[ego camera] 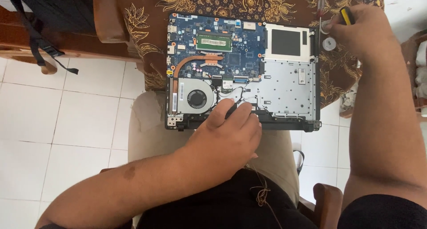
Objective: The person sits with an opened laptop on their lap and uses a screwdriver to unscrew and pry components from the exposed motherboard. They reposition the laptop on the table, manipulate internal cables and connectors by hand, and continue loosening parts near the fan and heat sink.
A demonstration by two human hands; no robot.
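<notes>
An opened laptop base [289, 89] lies half on a table, half over my lap, its blue circuit board [213, 40], copper heat pipe and round black fan [197, 99] exposed. My left hand [229, 133] rests on the laptop's near edge, fingers curled over a small black part beside the fan. My right hand [360, 31] is at the laptop's far right corner, closed around a screwdriver [346, 16] with a yellow and black handle. A small white round object [328, 44] lies just below that hand.
The table carries a brown cloth with gold floral print [213, 0]. A wooden chair with a black bag and strap [40, 38] stands at the far left. White floor tiles [66, 122] spread left. A wooden armrest [327, 198] is at my lower right.
</notes>
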